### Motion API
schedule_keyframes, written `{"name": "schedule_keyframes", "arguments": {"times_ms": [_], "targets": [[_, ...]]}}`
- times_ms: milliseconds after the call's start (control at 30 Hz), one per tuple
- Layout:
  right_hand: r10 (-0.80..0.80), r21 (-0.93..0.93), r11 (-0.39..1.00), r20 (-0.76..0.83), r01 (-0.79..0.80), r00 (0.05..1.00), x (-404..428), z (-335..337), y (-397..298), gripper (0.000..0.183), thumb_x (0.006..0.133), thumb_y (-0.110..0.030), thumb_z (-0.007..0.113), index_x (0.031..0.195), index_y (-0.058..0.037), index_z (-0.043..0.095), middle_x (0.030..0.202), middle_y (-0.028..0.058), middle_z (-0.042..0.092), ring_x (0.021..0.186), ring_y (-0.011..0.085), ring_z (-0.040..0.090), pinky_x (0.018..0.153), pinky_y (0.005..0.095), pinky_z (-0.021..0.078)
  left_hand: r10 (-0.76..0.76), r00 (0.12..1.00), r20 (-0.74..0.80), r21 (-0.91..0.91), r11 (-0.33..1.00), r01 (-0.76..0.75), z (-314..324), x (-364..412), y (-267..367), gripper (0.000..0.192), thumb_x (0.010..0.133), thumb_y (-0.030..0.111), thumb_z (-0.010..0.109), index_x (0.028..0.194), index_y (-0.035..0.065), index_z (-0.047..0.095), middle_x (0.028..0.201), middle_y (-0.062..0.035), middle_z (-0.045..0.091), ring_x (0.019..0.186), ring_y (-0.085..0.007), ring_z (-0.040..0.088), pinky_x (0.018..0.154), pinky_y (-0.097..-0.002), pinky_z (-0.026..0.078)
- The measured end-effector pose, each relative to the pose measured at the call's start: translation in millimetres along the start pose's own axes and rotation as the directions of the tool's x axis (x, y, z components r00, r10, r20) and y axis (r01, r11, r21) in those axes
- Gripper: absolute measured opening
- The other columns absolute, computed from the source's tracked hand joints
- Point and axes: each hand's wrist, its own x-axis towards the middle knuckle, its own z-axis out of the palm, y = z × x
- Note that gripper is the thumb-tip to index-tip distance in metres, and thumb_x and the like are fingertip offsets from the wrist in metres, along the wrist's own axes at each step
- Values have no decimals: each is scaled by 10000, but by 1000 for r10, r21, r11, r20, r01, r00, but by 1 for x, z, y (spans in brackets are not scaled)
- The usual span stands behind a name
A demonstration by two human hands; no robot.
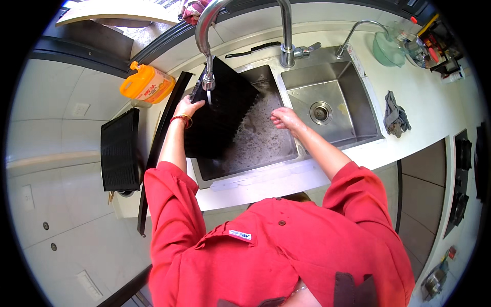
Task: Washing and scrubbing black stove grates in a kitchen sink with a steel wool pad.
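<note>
My left hand, with a red and gold bracelet at the wrist, grips the left edge of a flat black panel. The panel stands tilted in the left sink basin, its lower part in sudsy grey water. From the spray head of a tall chrome faucet, a thin white stream runs down onto the panel. My right hand hovers near the divider between the two basins. Its fingers are curled in, wet, and nothing shows in them.
A long black bar leans along the counter's left side, beside a black ribbed panel. Behind are an orange pump jug and a black brush. Right of the steel basin lie a grey rag and a green bowl.
</note>
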Motion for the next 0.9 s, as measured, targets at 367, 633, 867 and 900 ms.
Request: {"name": "schedule_keyframes", "arguments": {"times_ms": [367, 633, 867, 900], "targets": [[88, -37, 996, 24, -87, 996, 22, 31, 6, 263, 852, -272, 537, 1017, -67, 555, 880, 13, 586, 764, 93, 528, 649, 245, 470, 85, 955, -285, 21, 996, -83, 9, -54, -25, 519, 716, 378, 680, 1031, -23, 584, 953, -200, 590, 914, -305, 577, 793, -356, 437], [-187, -25, 982, 81, 189, 979, 45, 108, -58, 419, 814, -324, 598, 1140, -77, 508, 967, 24, 549, 868, 134, 509, 703, 307, 448, 116, 972, -206, -143, 979, -147, 16, -102, -8, 522, 714, 269, 707, 1108, -33, 546, 858, -98, 521, 750, -190, 507, 696, -292, 432], [-195, 7, 981, 131, 196, 972, 37, 166, -85, 584, 811, -322, 601, 1291, -83, 368, 1062, 61, 492, 1006, 207, 483, 783, 384, 446, 211, 967, -142, -21, 976, -216, 28, -148, -14, 618, 698, 214, 683, 1209, -30, 436, 1041, -203, 506, 986, -354, 511, 859, -369, 427], [-174, 14, 985, 193, 175, 966, 38, 171, -87, 619, 808, -331, 604, 1307, -77, 341, 1114, 67, 474, 1049, 225, 471, 817, 415, 432, 216, 955, -202, -76, 969, -235, 31, -148, -17, 615, 695, 205, 679, 1208, -31, 436, 1034, -203, 506, 985, -348, 511, 860, -364, 427]]}}
